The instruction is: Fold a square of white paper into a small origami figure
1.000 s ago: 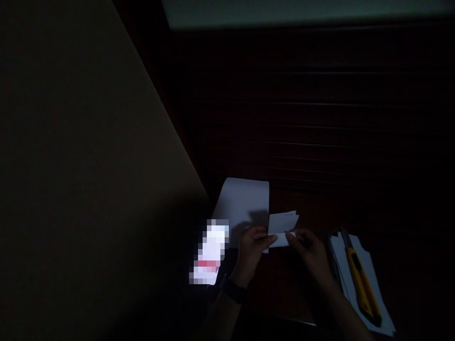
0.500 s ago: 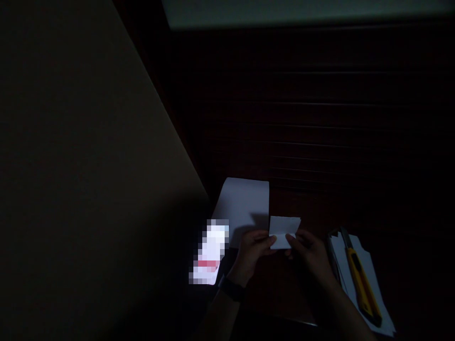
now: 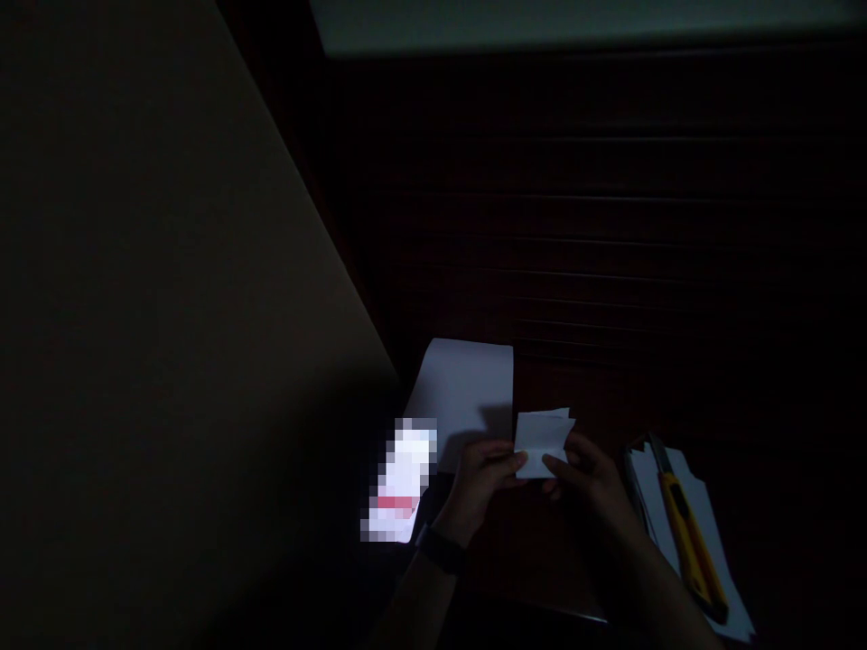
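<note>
In dim light, a small folded piece of white paper (image 3: 542,441) is held between both hands above a dark desk (image 3: 575,388). My left hand (image 3: 482,478), with a dark watch on its wrist, pinches the paper's lower left edge. My right hand (image 3: 591,483) pinches its lower right edge. The paper stands roughly upright, with a crease across it and layered top edges.
A larger white sheet (image 3: 467,390) lies on the desk behind the hands. A lit, blurred phone screen (image 3: 401,487) glows to the left. At the right, a yellow utility knife (image 3: 687,533) rests on a stack of white papers (image 3: 704,560). A beige wall (image 3: 149,343) fills the left.
The folded paper has been shifted and pressed more compactly between the fingers; its top edges now show as layered. Both hands stay in nearly the same spot.
</note>
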The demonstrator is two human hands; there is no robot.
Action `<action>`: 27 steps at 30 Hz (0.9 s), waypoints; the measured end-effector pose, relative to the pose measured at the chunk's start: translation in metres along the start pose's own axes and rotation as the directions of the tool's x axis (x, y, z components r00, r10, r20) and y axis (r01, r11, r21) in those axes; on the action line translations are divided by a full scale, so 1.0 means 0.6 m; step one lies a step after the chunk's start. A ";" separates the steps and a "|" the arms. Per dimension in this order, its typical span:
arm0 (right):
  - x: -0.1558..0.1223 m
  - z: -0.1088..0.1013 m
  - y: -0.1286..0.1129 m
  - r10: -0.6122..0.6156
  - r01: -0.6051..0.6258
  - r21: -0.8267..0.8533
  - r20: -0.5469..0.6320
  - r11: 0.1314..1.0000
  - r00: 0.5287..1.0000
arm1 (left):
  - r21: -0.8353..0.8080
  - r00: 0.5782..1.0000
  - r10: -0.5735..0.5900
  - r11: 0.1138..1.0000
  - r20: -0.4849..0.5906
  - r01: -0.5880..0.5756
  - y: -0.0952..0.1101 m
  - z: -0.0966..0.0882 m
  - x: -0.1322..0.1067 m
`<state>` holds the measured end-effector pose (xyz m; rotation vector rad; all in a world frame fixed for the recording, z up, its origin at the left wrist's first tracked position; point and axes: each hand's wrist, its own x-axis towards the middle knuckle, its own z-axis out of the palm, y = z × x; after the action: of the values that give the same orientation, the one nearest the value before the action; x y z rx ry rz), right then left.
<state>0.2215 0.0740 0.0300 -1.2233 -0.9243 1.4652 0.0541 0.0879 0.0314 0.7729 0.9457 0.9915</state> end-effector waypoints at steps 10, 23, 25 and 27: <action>0.000 -0.018 0.011 0.021 -0.020 -0.003 0.055 1.000 0.998 | -0.001 0.999 0.033 0.999 0.029 -0.033 -0.007 -0.009 0.004; 0.000 -0.007 0.005 0.072 -0.071 -0.039 0.015 0.997 0.997 | -0.002 1.000 0.006 1.000 0.013 -0.006 -0.007 -0.008 0.003; 0.001 -0.005 0.009 0.075 -0.076 -0.041 -0.027 0.996 0.997 | -0.021 1.000 0.001 1.000 0.011 -0.001 -0.008 -0.006 0.003; 0.002 -0.005 0.013 0.084 -0.085 -0.025 -0.042 0.996 0.996 | -0.040 1.000 -0.001 0.999 -0.013 0.000 -0.008 -0.004 0.003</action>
<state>0.2226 0.0733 0.0219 -1.3211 -0.8760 1.4923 0.0536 0.0881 0.0259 0.7331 0.9346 1.0134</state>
